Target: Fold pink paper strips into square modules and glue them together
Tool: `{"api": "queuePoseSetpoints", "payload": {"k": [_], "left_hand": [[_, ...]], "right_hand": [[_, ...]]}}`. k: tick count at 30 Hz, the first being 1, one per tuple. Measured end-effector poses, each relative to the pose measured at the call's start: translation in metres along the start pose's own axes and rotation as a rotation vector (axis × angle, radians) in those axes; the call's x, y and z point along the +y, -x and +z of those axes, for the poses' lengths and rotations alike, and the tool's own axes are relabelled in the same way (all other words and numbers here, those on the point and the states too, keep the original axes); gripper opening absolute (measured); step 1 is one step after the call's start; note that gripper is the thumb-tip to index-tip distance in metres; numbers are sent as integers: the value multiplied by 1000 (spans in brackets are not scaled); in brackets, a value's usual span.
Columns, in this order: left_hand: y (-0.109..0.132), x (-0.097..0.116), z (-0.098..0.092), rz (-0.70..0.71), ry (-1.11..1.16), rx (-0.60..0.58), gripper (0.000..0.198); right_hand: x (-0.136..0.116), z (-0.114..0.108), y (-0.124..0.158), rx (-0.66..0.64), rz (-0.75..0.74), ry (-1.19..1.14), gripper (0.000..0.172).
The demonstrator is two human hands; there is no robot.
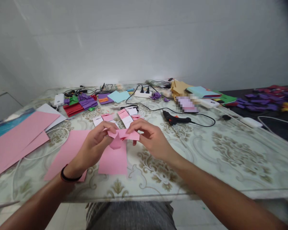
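I have both hands over the surface (196, 175), about midway between its left and right edges and nearer the near edge than the far one. With my left hand (94, 143) I pinch the left end of a folded pink paper piece (116, 142) between thumb and fingers. My right hand (155, 140) grips the same piece at its right end, fingertips on top. The piece is held up off the table, with one flap angled down between the hands. A dark wristband (68, 175) circles my left wrist.

Below the hands, toward the near edge, I see two flat pink sheets, the left sheet (67, 155) partly behind my left hand and the right sheet (114, 163) under the folded piece. Just beyond my fingertips lie pink-and-white folded pieces (127, 119). A black glue gun (176, 118) rests to their right, its cord curving toward the right edge.

Large pink sheets (21, 137) cover the left edge, overlapping a white sheet (59, 118). Along the far edge I make out purple folded strips (88, 101), light-blue paper (118, 96), a white power strip (142, 94) and a tan paper stack (179, 88). More purple pieces (259, 102) lie on a dark surface past the far right corner.
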State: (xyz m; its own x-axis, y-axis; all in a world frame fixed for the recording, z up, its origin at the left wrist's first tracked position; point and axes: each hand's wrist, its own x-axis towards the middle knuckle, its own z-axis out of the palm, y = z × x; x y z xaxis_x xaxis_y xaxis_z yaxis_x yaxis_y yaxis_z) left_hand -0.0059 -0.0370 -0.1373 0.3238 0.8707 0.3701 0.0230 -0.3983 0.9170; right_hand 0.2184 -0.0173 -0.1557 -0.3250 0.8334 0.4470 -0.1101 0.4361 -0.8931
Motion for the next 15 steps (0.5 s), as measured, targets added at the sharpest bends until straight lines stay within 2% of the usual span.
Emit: {"api": "queuePoseSetpoints", "payload": {"k": [6,10,13,15], "left_hand": [[-2,1,-1,12,0,52,14],[-1,3,-2,-51,44,67,11],[1,3,-4,-109,52,41,11],[1,4,-4,-98,-13,-15,9]], "right_hand": [[-4,0,-2,20,36,-42,10],[-4,-2,-2,12,73,-35,8],[-1,-3,-2,12,101,-12,8],[0,-2,-1,16,104,18,9]]}}
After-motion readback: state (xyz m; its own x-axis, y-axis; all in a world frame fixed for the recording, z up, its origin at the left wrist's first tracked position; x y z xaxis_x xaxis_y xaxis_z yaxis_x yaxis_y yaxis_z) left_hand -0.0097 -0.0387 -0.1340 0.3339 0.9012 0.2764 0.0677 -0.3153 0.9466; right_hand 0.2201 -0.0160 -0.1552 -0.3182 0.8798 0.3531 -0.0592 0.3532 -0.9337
